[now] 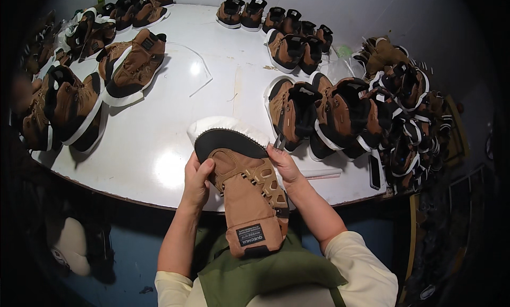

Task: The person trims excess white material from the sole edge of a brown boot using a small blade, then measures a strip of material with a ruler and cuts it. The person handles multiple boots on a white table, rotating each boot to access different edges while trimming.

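Note:
A brown hiking shoe (249,193) is held over the table's front edge, its toe pointing away and its tongue toward me. The toe has a black cap with a toothed edge, and a white band (220,127) curves around its front. My left hand (196,178) is closed on the toe's left side, thumb on top. My right hand (285,164) grips the right side by the end of the black cap. A thin grey piece (280,141) shows just beyond the right fingertips; whether that hand holds it I cannot tell. The sole is hidden.
White table (175,121) with a curved front edge. Brown shoes (71,105) stand at left, more shoes (340,108) crowd the right, and several pairs (252,12) line the back. A phone (375,171) and a pale flat strip (321,173) lie near the right front edge.

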`<state>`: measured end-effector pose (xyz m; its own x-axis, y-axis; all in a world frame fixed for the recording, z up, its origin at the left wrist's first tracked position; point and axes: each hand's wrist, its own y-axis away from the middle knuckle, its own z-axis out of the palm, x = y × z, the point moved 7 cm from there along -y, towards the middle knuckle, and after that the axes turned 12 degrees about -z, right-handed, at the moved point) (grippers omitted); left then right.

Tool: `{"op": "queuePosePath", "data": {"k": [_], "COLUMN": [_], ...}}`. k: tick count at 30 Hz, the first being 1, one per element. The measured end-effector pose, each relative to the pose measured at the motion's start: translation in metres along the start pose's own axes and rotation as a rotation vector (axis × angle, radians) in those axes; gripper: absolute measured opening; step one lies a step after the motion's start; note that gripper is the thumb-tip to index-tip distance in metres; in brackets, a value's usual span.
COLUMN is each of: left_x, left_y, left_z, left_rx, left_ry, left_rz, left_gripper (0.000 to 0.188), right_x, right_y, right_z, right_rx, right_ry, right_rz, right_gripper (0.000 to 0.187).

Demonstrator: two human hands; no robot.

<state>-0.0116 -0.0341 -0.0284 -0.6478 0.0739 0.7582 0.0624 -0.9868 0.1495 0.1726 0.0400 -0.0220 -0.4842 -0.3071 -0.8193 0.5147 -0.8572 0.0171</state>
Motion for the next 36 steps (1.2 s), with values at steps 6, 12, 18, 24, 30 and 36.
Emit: {"op": "queuePosePath", "data": {"k": [6,12,18,24,30,36], "left_x": [0.025,0.057,0.05,0.042,0.037,0.036], "left_y": [0.004,0.012,0.011,0.012,0.007,0.003], "left_z": [0.011,0.032,0.033,0.034,0.031,0.031], "left_rx": [0.119,0.17,0.05,0.013,0.029,0.048], "left_ry": [-0.176,-0.396,-0.244,-0.203,-0.214,-0.234], "left_rz": [0.111,0.229,0.087,0.031,0.008,-0.004], "left_gripper": [0.045,0.045,0.04,0.035,0.034,0.03], "right_x": [-0.012,-0.022,-0.018,-0.006,0.01,0.024], "right_y": [-0.001,-0.002,-0.003,-0.005,-0.004,-0.006], "right_z": [-0.016,-0.016,-0.023,-0.03,-0.029,-0.036], "right_rx": [0.003,0.039,0.063,0.075,0.096,0.071], "right_ry": [0.094,0.072,0.148,0.099,0.013,0.125], "right_rz": [-0.13,-0.194,-0.157,-0.086,-0.001,0.032], "right_gripper": [0.02,0.013,0.013,0.015,0.017,0.021]}}
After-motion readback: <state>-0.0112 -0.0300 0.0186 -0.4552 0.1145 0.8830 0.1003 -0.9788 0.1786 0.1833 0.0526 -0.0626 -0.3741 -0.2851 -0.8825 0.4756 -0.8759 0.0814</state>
